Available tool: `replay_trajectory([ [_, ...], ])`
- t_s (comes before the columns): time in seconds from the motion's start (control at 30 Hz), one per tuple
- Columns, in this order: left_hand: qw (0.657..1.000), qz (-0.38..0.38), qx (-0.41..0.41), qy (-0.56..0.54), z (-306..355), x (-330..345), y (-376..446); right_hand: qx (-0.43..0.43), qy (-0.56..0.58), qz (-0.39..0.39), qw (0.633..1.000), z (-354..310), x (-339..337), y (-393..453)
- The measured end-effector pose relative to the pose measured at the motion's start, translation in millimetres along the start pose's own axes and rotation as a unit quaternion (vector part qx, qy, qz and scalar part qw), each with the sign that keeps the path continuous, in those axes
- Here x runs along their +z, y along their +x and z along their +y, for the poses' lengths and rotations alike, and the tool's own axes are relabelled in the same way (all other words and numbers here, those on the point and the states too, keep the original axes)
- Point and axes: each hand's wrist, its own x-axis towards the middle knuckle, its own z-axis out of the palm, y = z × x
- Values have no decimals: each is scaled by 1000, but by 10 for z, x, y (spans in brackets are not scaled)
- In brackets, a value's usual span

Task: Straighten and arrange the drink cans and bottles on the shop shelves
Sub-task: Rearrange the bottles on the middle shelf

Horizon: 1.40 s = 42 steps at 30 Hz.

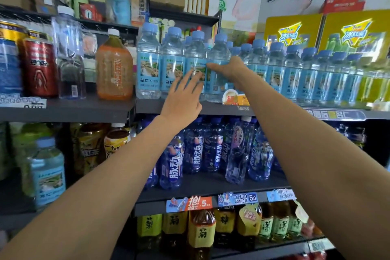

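Observation:
A row of clear water bottles with blue caps and blue labels stands along the upper shelf. My left hand reaches up with its fingers spread, the fingertips at the label of a front bottle. My right hand lies around the neighbouring bottle, thumb across its label and fingers behind it. More of the same bottles run to the right.
Left of the row stand an orange tea bottle, a tall clear bottle and red and blue cans. Dark blue drink bottles fill the shelf below, one clear bottle leaning. Yellow tea bottles sit lowest.

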Motion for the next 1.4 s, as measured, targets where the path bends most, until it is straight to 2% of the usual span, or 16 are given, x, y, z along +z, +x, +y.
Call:
replay_trajectory([
  [0.07,1000,6,-4,-16,9,0,-36,10,-42,41,998,-83,17,-117],
  [0.13,998,50,-8,-45,15,17,-147,-34,-53,151,987,-141,120,-307],
  [0.2,988,128,-30,-82,17,53,-314,-179,-20,271,946,-144,372,-581],
  [0.27,975,180,-64,-112,-29,66,-559,-300,53,295,906,-102,766,-949],
  [0.4,966,159,-155,-131,-459,58,-1304,-329,147,188,914,-50,1688,-1688],
  [0.53,943,123,-292,-97,-1169,-45,-2177,-300,142,71,941,-137,2591,-2100],
  [0.63,915,31,-387,-113,-1697,-138,-2661,-227,111,-32,967,-304,3179,-2285],
  [0.7,893,-45,-409,-182,-1963,-165,-2833,-161,80,-87,980,-427,3476,-2313],
  [0.77,873,-129,-397,-252,-2126,-159,-2919,-66,95,-131,985,-531,3681,-2290],
  [0.83,862,-170,-374,-296,-2196,-147,-2930,21,119,-165,979,-584,3827,-2247],
  [0.93,842,-160,-380,-348,-2219,-146,-2871,62,125,-137,981,-606,3919,-2302],
  [1.03,856,-111,-338,-376,-2212,-54,-2834,55,133,-89,986,-596,3853,-2437],
  [1.17,922,-67,-209,-320,-1950,-81,-2843,16,193,66,979,-447,3629,-2691],
  [1.23,938,-40,-138,-314,-1784,-177,-2658,8,233,159,960,-429,3385,-2726],
  [1.3,948,-2,-71,-309,-1561,-338,-2348,-6,263,236,935,-482,3033,-2655],
  [1.4,939,35,-38,-341,-1166,-625,-1819,-45,254,305,917,-571,2402,-2487],
])
